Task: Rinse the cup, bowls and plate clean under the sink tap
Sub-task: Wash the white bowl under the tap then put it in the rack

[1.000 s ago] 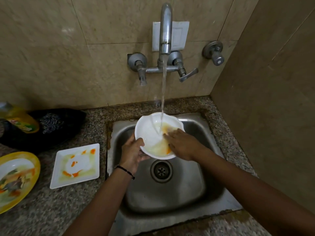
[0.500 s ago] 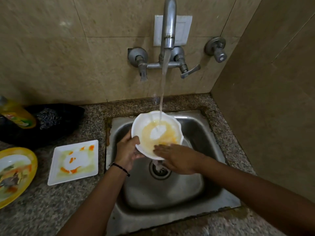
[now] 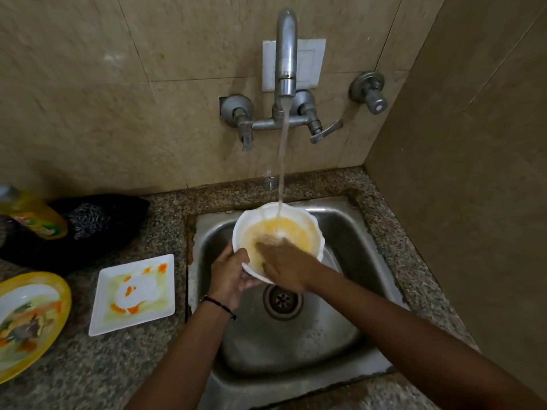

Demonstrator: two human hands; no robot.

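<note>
A person is standing at a small kitchen sink, seen from above. Going left to right: at the far left of the speckled counter [image 3: 88, 380], a yellow-rimmed plate [image 3: 28, 324] is sitting with food scraps on it, unwashed. Behind it a yellow bottle [image 3: 32, 216] is lying against a dark bag [image 3: 97, 229]; its label is too blurred to read. Next, a square white plate [image 3: 134, 294] is waiting with orange and green smears.

In the steel sink [image 3: 349, 335], the left hand [image 3: 229, 276] is gripping the near rim of a white bowl [image 3: 245, 229], fingers curled under it and thumb on the edge. The bowl is being held above the drain, under the running tap [image 3: 286, 54], and is filling with cloudy yellow water. The right hand [image 3: 288, 269] is reaching into the bowl, fingers [image 3: 266, 247] spread flat and rubbing the inside, gripping nothing.

The task looks early: this bowl is only partly rinsed, both plates are dirty, and no cup is in view.
</note>
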